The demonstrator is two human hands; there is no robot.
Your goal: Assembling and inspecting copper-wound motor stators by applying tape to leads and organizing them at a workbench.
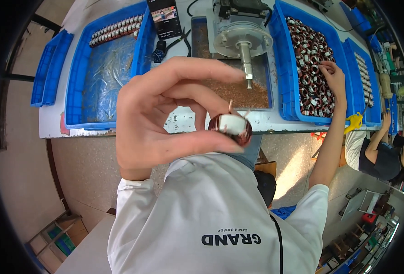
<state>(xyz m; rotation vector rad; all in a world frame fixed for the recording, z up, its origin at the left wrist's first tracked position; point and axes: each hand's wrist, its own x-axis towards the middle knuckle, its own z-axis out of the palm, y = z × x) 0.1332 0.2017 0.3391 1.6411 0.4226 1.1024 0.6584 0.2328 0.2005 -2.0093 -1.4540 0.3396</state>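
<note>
My left hand [142,114], large and close in the middle of the view, pinches a coil [229,125] between its thumb and a finger behind it. The coil is a ring of dark copper wire with a white band and short wire ends sticking up; its index finger is raised clear of it. Over at the right, my right hand [334,77] reaches into a blue bin [282,73] heaped with similar coils [309,68]. Its fingers are loosely bent and apart, the tips against the heap, and I see nothing held in them.
A machine [243,39] with a metal spindle stands above a tray of copper-coloured scraps [257,98]. Left of it are pliers [183,41], a phone [163,18] and a blue bin [74,91] with rows of coils. Yellow-handled scissors [355,121] lie right; another person [380,155] sits beyond.
</note>
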